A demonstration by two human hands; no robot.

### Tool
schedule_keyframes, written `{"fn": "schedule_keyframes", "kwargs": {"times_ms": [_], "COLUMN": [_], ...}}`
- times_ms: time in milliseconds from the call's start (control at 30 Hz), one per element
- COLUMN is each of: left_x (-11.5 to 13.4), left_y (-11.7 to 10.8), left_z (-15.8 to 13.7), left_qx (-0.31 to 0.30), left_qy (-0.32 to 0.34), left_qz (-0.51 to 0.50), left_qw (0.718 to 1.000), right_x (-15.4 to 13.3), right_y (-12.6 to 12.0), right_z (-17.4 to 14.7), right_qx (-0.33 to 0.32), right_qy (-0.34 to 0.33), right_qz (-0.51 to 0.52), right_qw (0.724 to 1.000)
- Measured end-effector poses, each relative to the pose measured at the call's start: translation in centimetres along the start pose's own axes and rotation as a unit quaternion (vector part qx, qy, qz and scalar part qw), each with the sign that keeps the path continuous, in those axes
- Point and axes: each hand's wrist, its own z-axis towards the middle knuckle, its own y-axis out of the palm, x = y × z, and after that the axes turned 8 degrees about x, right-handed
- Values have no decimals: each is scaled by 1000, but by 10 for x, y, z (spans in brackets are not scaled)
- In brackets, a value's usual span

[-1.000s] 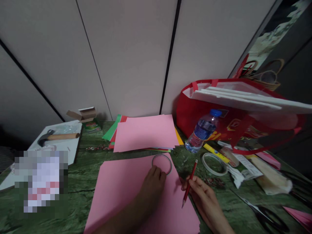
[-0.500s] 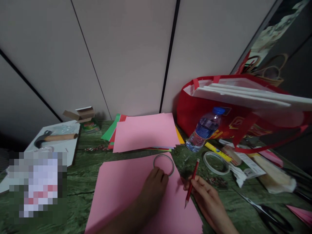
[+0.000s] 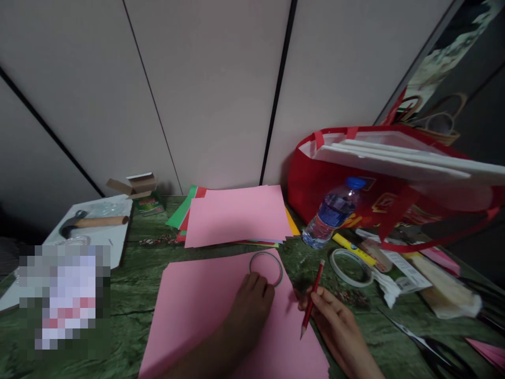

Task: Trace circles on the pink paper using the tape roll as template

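Touches a thin grey ring, flat on pink paper, with part-curled left hand, pinching or just pressing, cannot tell; clasps a red pencil, tip downward, in closed right hand. Faces a red bag holding white boards, blue-capped bottle and open-flapped box with unseen contents, on green tabletop before pale wall panels.

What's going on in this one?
A person's left hand has its fingers at the near edge of a thin ring lying on pink paper. The right hand holds a red pencil, tip down, by the paper's right edge. Whether the tip touches it is hard to tell.
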Motion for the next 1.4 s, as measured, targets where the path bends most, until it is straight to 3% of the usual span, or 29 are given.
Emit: {"fn": "schedule_keyframes", "kwargs": {"times_ms": [133, 233, 333, 433, 600, 767, 933, 1100, 1233, 1400], "left_x": [4, 10, 15, 14, 3, -1, -1, -5, -7, -7], "left_y": [-8, -16, -19, -14, 1, 6, 5, 19, 23, 12], "left_z": [-1, -4, -6, -6, -2, -1, -2, 0, 2, 5], "left_qx": [64, 134, 138, 131, 171, 137, 112, 117, 85, 32], "left_qy": [38, 132, 176, 124, 32, 24, 17, 5, 8, -2], "left_qz": [-5, -17, -27, -22, 37, 61, 36, 41, 23, -3], "left_qw": [997, 982, 974, 983, 984, 988, 993, 992, 996, 999], "right_x": [1, 1, 2, 2, -10, -24, -20, -20, -28, -30], "right_y": [0, -1, -2, -3, 1, 18, 29, 29, 33, 51], "right_z": [0, 0, -1, -1, 4, 19, 26, 32, 50, 84], "right_qx": [3, 1, 2, 5, 2, -45, -81, -66, -33, -2], "right_qy": [-3, 1, 1, -1, 11, 19, 4, -6, -53, -152], "right_qz": [3, 1, 1, 19, 53, 57, 50, 54, 42, -35], "right_qw": [1000, 1000, 1000, 1000, 999, 997, 995, 996, 997, 988]}}
